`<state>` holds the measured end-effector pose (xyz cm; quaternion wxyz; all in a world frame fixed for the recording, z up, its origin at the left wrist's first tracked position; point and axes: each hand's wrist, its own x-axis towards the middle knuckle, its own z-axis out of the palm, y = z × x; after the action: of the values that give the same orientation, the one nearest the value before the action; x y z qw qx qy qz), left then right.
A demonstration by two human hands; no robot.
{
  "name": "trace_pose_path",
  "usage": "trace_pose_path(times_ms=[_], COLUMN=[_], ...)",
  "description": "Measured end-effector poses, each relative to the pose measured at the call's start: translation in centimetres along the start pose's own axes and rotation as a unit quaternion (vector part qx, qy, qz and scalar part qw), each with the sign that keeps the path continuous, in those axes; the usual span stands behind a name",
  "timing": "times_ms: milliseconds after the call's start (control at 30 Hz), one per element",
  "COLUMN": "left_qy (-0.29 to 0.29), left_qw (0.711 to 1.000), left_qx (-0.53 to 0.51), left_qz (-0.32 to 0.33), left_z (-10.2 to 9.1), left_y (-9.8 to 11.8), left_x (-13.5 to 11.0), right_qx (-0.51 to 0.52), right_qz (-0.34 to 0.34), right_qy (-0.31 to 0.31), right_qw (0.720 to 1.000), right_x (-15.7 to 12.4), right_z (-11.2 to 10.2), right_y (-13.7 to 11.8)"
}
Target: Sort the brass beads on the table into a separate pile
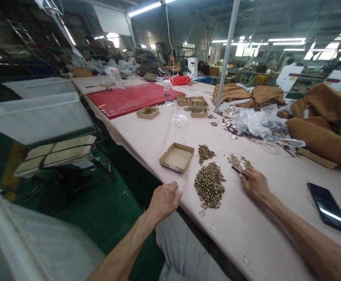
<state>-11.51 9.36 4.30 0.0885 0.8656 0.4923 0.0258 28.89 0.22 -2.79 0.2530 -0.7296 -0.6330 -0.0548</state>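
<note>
My left hand (165, 198) hangs at the table's near edge, its fingers curled closed on something small and pale that I cannot make out. My right hand (254, 182) rests on the pale tablecloth (246, 226) and pinches a thin dark tool (238, 172) whose tip points at a small heap of brass rivets (238, 161). A large pile of the same brass rivets (210, 184) lies between my hands. A smaller heap (205, 152) sits just beyond it. An empty shallow cardboard tray (176, 157) stands to the left of the piles.
A black phone (329, 207) lies at the right. Brown fabric pieces (319, 134), crumpled plastic bags (258, 119), small cardboard boxes (199, 105), a plastic bottle (168, 92) and a red mat (129, 99) lie farther along. A metal pole (226, 58) rises from the table. A person sits at the far end.
</note>
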Motion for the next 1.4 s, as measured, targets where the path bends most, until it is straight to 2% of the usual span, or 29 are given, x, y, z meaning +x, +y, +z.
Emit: trace_pose_path(times_ms=[133, 367, 533, 733, 833, 933, 1033, 1200, 1267, 1400], left_qy=[0.004, 0.007, -0.005, -0.001, -0.004, -0.004, -0.001, 0.0, 0.001, 0.004], left_qw=[1.0, 1.0, 1.0, 1.0, 1.0, 1.0, 1.0, 1.0, 1.0, 1.0], left_qx=[-0.004, -0.002, -0.001, 0.007, 0.007, 0.002, -0.002, 0.0, 0.003, 0.005], left_qz=[0.002, 0.003, -0.006, 0.012, 0.008, 0.013, 0.02, 0.019, 0.015, 0.013], left_z=[0.3, 0.1, -0.6, -0.5, -0.3, -0.1, 0.2, 0.5, 0.3, 0.0], left_y=[-0.3, -0.2, 0.2, 0.0, -0.1, -0.3, -0.5, -0.6, -0.4, -0.2], left_x=[0.0, -0.2, -0.5, -0.3, -0.4, -0.4, -0.3, 0.1, 0.2, 0.2], right_qx=[-0.023, -0.034, -0.063, -0.062, -0.066, -0.069, -0.062, 0.022, 0.012, -0.021], right_qz=[0.027, 0.017, 0.077, 0.074, 0.098, 0.111, 0.1, 0.004, -0.002, 0.031], right_qy=[0.022, 0.003, 0.032, 0.026, 0.035, 0.044, 0.039, -0.026, -0.041, -0.023], right_qw=[0.999, 0.999, 0.995, 0.995, 0.992, 0.99, 0.992, 0.999, 0.999, 0.999], right_x=[2.0, 4.3, 6.3, 8.7, 9.5, 8.5, 5.3, -0.7, -1.3, -0.5], right_z=[-0.1, 2.3, 2.9, 4.4, 4.6, 3.3, 1.1, -1.4, -1.8, -2.4], right_y=[0.7, -2.6, -2.5, -3.5, -3.5, -2.3, -0.7, 1.6, 2.3, 3.3])
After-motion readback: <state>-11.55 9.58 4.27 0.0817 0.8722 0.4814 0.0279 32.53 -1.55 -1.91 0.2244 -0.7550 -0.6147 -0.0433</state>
